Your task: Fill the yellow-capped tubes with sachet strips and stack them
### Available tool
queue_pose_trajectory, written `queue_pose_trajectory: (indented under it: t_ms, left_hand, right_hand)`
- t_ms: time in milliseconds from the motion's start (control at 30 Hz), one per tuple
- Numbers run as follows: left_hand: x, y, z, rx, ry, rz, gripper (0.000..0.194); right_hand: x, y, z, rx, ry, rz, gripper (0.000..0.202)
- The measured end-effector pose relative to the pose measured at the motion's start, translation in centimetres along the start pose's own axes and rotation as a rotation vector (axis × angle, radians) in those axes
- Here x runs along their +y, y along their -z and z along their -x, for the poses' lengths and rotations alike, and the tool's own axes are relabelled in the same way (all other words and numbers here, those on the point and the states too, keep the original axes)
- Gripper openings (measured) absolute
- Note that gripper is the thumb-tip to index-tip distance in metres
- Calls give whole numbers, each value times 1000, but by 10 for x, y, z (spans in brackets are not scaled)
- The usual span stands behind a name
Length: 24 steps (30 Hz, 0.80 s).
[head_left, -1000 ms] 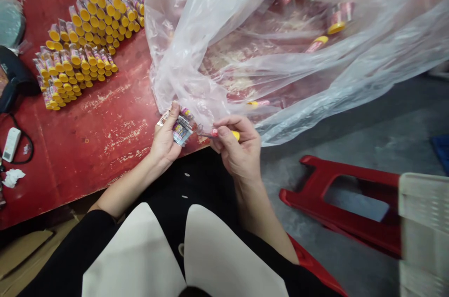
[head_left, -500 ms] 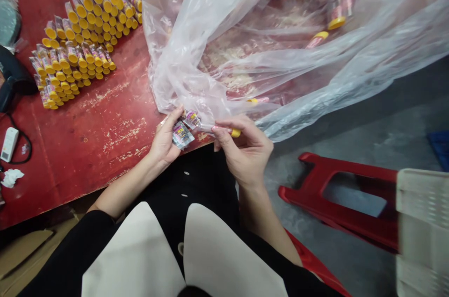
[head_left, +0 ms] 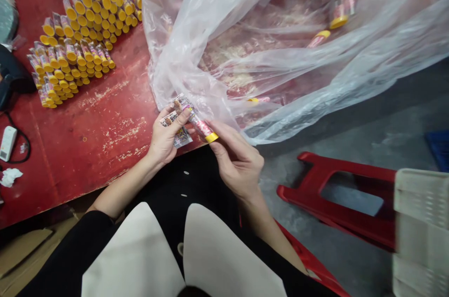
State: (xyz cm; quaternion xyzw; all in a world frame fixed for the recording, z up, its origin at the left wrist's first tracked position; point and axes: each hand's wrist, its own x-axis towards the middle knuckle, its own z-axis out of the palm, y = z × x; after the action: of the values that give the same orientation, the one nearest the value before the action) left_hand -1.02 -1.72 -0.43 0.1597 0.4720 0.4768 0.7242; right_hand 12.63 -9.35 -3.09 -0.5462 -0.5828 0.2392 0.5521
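Observation:
My left hand point(head_left: 165, 136) is closed on small printed packets point(head_left: 182, 139) at the near edge of the red table. Its thumb also presses on a pink tube with a yellow cap point(head_left: 211, 137), which has a printed packet point(head_left: 181, 102) at its far end. My right hand point(head_left: 239, 159) has thumb and fingers around the capped end of that tube. Beyond both hands spreads a large clear plastic bag point(head_left: 217, 49), with several pink and yellow tubes point(head_left: 318, 39) inside. At the left lie stacked tubes point(head_left: 75, 65) with yellow caps facing me.
The red table point(head_left: 105, 124) fills the left. A power strip point(head_left: 8, 143), crumpled tissue point(head_left: 11, 177) and a dark object point(head_left: 14, 77) lie at its left edge. On the right stand a red stool point(head_left: 336, 194) and a pale crate point(head_left: 421, 227); cardboard point(head_left: 24, 250) shows lower left.
My right hand has moved left with the tube, bringing it against the packets at my left hand. The left thumb now lies on the tube, whose yellow cap shows more clearly.

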Motion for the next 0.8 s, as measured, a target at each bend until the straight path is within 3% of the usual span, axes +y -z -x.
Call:
queue_pose_trajectory:
  t_ms: [233,300,533,700,800]
  left_hand:
    - [17,8,3,-197,62,-145,61]
    - [15,8,8,-213,60,-155,62]
    - [3,10,14,-221,9,-142,65]
    - [-6,13,6,-315,-41,-191,66]
    - [-5,18,6,-290,-66,-209,65]
  right_hand:
    - [-5,2,-7,-34,-74,-128,46]
    - [-7,0,-10,-28,-40,-95,39]
    - [-6,-15,-14,240,58,-103,29]
    - [-3,-19,-16,268,59,-122,29]
    - [-8,-20,-18,215,-1,-166,29]
